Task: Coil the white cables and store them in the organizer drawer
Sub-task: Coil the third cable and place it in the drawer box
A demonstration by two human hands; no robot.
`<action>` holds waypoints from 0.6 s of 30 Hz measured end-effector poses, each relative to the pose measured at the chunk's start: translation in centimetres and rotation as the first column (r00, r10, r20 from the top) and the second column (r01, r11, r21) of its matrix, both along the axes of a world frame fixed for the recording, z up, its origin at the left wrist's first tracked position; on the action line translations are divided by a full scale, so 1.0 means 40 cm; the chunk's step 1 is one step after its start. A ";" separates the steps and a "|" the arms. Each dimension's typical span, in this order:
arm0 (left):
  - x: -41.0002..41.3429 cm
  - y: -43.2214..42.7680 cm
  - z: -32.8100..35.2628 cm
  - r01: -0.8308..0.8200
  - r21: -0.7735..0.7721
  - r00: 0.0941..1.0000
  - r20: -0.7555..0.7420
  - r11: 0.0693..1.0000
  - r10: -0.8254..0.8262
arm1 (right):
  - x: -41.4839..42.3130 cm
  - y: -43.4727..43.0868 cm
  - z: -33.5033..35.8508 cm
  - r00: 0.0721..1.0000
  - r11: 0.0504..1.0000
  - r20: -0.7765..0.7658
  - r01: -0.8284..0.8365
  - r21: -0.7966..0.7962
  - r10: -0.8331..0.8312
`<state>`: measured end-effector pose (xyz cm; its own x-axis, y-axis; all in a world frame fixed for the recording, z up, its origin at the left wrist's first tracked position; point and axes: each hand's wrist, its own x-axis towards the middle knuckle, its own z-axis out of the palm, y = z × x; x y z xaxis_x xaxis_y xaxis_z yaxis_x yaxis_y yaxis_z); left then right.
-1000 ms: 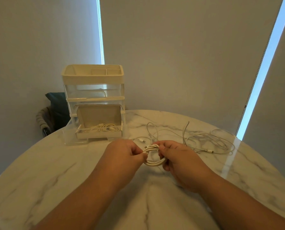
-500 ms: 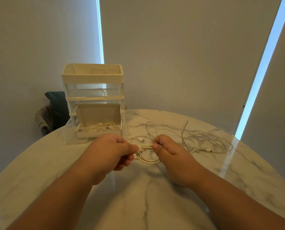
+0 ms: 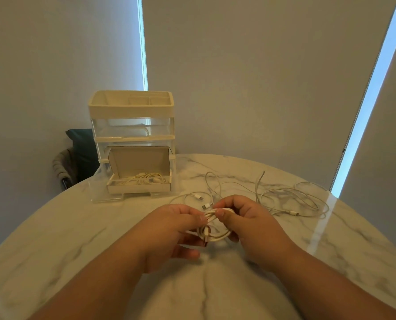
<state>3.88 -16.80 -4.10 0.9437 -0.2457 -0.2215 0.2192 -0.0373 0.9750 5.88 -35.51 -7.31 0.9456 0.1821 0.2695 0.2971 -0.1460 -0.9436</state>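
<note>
Pale roller blinds (image 3: pixel 261 77) fill the back, with bright strips of daylight between them. In front of them sits the round, marble-patterned desk (image 3: pixel 54 239) with grey veins. Both bare forearms come in from the bottom edge and meet near its middle.

At the far left of the desk stands the organizer (image 3: pixel 132 125), which has clear walls, cream trim and an open divided tray on top. Behind it, off the desk, a chair (image 3: pixel 77 158) with a dark cushion peeks out. The bottom drawer (image 3: pixel 100 192) is pulled out toward the camera. A pale box (image 3: pixel 139 188) sits in it with its flap raised, and there's one white cable bundle (image 3: pixel 146 180) already inside.

Right of the organizer, the loose cables (image 3: pixel 284 197) sprawl in wide, untidy loops across the far side of the desk. One plug (image 3: pixel 292 212) lies near the right edge of the tangle.

The left hand (image 3: pixel 169 229) pinches the coiled cable (image 3: pixel 215 236) between thumb and forefinger, with its lower fingers stretched out underneath. The right hand (image 3: pixel 250 227) is curled around the coil's other side, thumb pressed on top. So both hands are clamped on that small white coil, which is held just above the desk and well apart from the drawer. A short tail with a connector (image 3: pixel 206 206) pokes up just behind the fingertips.
</note>
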 end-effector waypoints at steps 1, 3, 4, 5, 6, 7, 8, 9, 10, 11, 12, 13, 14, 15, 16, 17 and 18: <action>0.002 0.000 0.000 -0.007 -0.001 1.000 0.005 1.000 0.007 | 0.002 0.000 0.000 1.000 1.000 -0.019 -0.002 0.029 0.003; 0.006 0.003 -0.002 -0.035 -0.024 0.999 0.020 0.999 0.036 | 0.004 -0.004 0.003 0.997 0.995 -0.072 -0.009 0.099 0.016; 0.008 0.005 -0.002 -0.056 -0.036 0.998 0.033 0.998 0.057 | 0.004 -0.007 0.006 0.995 0.992 -0.100 -0.013 0.127 0.026; 0.010 0.006 -0.003 -0.080 -0.037 0.995 0.050 0.996 0.082 | 0.005 -0.011 0.008 0.992 0.990 -0.122 -0.015 0.140 0.033; 0.012 0.009 -0.003 -0.099 -0.026 0.992 0.072 0.995 0.101 | 0.005 -0.015 0.010 0.990 0.989 -0.136 -0.015 0.145 0.035; 0.014 0.012 -0.004 -0.110 -0.017 0.990 0.090 0.994 0.112 | 0.006 -0.018 0.011 0.989 0.989 -0.145 -0.008 0.148 0.029; 0.016 0.014 -0.006 -0.115 -0.015 0.989 0.097 0.993 0.116 | 0.004 -0.018 0.013 0.988 0.988 -0.152 0.002 0.153 0.021; 0.016 0.015 -0.006 -0.117 -0.022 0.989 0.090 0.993 0.118 | 0.003 -0.016 0.014 0.988 0.987 -0.155 0.012 0.161 0.013; 0.017 0.016 -0.008 -0.118 -0.037 0.990 0.075 0.992 0.120 | 0.002 -0.013 0.014 0.987 0.985 -0.159 0.022 0.172 0.006; 0.017 0.015 -0.011 -0.120 -0.059 0.991 0.055 0.991 0.124 | 0.001 -0.009 0.014 0.987 0.982 -0.163 0.029 0.188 0.002; 0.017 0.013 -0.014 -0.121 -0.082 0.991 0.039 0.989 0.124 | 0.000 -0.006 0.013 0.986 0.978 -0.170 0.035 0.206 0.001; 0.016 0.011 -0.016 -0.116 -0.100 0.992 0.032 0.988 0.120 | 0.000 -0.003 0.012 0.985 0.974 -0.174 0.042 0.222 -0.003; 0.016 0.009 -0.018 -0.107 -0.108 0.993 0.039 0.988 0.111 | -0.001 -0.001 0.012 0.984 0.971 -0.177 0.052 0.232 -0.011; 0.015 0.008 -0.019 -0.095 -0.103 0.993 0.058 0.990 0.102 | -0.001 0.000 0.012 0.984 0.968 -0.180 0.063 0.243 -0.019; 0.015 0.008 -0.020 -0.085 -0.086 0.992 0.083 0.993 0.092 | -0.002 0.001 0.013 0.982 0.963 -0.188 0.076 0.258 -0.027; 0.015 0.007 -0.022 -0.080 -0.061 0.990 0.114 0.995 0.087 | -0.003 0.002 0.013 0.979 0.955 -0.199 0.088 0.282 -0.031; 0.017 0.008 -0.024 -0.084 -0.032 0.985 0.148 0.996 0.088 | -0.005 0.004 0.015 0.976 0.947 -0.213 0.097 0.307 -0.031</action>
<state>4.55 -16.48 -5.05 0.9835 -0.1661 -0.0716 0.0727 0.0007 0.9974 5.68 -35.37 -6.72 0.9929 0.0567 0.1042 0.0943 0.1555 -0.9833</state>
